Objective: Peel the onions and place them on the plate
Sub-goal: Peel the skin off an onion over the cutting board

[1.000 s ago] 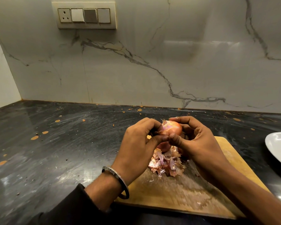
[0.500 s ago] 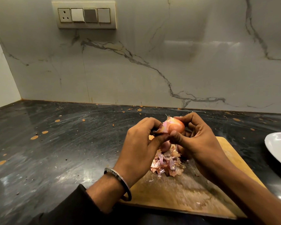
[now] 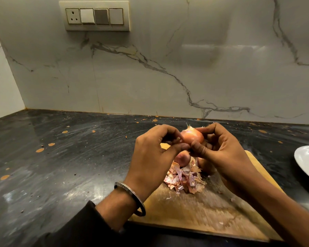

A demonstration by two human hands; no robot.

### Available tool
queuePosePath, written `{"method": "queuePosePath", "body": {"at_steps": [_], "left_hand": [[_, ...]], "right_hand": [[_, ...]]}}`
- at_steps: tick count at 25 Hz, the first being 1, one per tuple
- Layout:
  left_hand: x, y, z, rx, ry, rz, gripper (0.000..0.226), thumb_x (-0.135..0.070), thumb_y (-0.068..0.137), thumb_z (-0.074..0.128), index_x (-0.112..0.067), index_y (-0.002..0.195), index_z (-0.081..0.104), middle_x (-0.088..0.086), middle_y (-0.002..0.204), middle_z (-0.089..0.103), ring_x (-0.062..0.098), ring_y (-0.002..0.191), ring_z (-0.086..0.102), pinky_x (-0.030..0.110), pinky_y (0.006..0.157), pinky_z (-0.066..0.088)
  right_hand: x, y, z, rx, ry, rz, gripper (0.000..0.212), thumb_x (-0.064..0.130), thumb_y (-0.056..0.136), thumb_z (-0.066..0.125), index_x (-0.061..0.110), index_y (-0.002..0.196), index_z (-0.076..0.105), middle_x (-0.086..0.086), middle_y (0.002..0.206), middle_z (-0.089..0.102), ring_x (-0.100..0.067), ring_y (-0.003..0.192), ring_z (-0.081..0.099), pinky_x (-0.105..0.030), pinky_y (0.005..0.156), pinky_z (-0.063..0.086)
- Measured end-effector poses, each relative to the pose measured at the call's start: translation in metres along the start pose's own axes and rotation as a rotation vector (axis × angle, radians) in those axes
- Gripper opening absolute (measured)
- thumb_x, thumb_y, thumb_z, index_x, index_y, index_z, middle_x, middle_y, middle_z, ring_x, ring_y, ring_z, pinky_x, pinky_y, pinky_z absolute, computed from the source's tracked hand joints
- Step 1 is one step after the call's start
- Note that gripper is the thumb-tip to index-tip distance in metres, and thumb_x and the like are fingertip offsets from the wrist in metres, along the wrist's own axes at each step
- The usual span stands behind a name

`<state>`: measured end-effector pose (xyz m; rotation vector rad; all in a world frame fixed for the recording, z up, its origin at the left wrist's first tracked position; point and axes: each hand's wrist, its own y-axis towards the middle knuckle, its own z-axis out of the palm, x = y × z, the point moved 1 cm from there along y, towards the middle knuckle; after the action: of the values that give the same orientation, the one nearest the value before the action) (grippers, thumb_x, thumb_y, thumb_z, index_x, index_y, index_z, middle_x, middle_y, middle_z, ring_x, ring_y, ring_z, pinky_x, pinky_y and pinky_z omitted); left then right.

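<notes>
- The dark, glossy stone counter carries swirled grey smears and scattered orange flecks; it meets a white marble-patterned wall with grey veins along a thin orange seam.
- A cream rectangular switch panel with one socket and three rocker switches is mounted high on the wall.
- A rectangular, light wooden cutting board, its surface scuffed and darkened at the centre, lies flat on the counter.
- A white, smooth, glossy plate sits on the counter right of the board, apart from it and cut off by the frame edge.
- Compared with half a second ago, both hands and the onion have risen slightly and shifted toward the wall; the grip is unchanged.
- The small, round, orange-pink onion with a dry papery tip is held in the air above the far end of the board, not on the plate.
- The left hand, fingers curled, pinches the left side of the onion with thumb and fingertips; a plain silver metal bangle circles its wrist above a dark sleeve.
- The right hand, fingers curled, grips the onion from the right, thumb pressed against its near face.
- A loose heap of thin, crinkled pink-and-tan onion skins lies on the board below the hands.
- A second rounded pinkish onion rests at the far edge of the heap, partly hidden by the hands.
</notes>
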<state>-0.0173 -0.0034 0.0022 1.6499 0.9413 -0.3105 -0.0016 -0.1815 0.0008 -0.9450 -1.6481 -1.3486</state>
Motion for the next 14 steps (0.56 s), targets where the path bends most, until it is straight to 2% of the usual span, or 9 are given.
{"method": "queuePosePath", "body": {"at_steps": [2,5,7,11,14], "left_hand": [[0.0010,0.0002,-0.0005,-0.009,0.010,-0.018,0.023,-0.016,0.074,0.082,-0.018,0.092,0.068,-0.011,0.087,0.066,0.004,0.086,0.064,0.022,0.069,0.057],[0.0005,0.0016,-0.0020,-0.073,0.066,0.006,0.020,-0.015,0.073,0.083,-0.020,0.086,0.069,-0.013,0.083,0.066,0.003,0.084,0.063,0.012,0.073,0.051],[0.0001,0.0019,-0.0028,-0.099,0.074,0.015,0.020,-0.015,0.073,0.083,-0.021,0.086,0.069,-0.013,0.083,0.066,0.002,0.085,0.062,0.009,0.073,0.049],[0.0004,0.0009,-0.0026,-0.048,0.024,-0.027,0.015,-0.015,0.076,0.081,-0.021,0.086,0.070,-0.014,0.079,0.067,0.004,0.080,0.065,0.022,0.068,0.057],[0.0010,0.0008,-0.0012,-0.021,0.008,-0.042,0.010,-0.014,0.080,0.077,-0.018,0.085,0.070,-0.014,0.076,0.064,0.005,0.078,0.065,0.028,0.066,0.059]], "right_hand": [[-0.0003,-0.0001,-0.0001,-0.006,-0.005,-0.006,0.046,0.036,0.062,0.079,0.024,0.103,0.062,-0.006,0.095,0.072,-0.032,0.088,0.071,-0.047,0.072,0.063],[-0.0003,-0.0006,0.0027,0.019,0.016,-0.008,0.050,0.041,0.059,0.078,0.022,0.102,0.061,-0.001,0.096,0.075,-0.026,0.085,0.075,-0.028,0.065,0.060],[-0.0001,-0.0003,0.0034,0.014,0.017,-0.001,0.051,0.040,0.059,0.078,0.020,0.103,0.060,0.001,0.096,0.076,-0.025,0.083,0.076,-0.027,0.064,0.060],[0.0006,-0.0005,0.0019,0.005,0.007,0.016,0.050,0.041,0.058,0.078,0.022,0.101,0.061,0.001,0.095,0.074,-0.024,0.084,0.075,-0.035,0.069,0.062],[-0.0018,-0.0008,0.0029,-0.014,0.044,0.032,0.050,0.038,0.060,0.078,0.020,0.104,0.062,-0.006,0.099,0.074,-0.024,0.087,0.075,-0.033,0.070,0.061]]}}
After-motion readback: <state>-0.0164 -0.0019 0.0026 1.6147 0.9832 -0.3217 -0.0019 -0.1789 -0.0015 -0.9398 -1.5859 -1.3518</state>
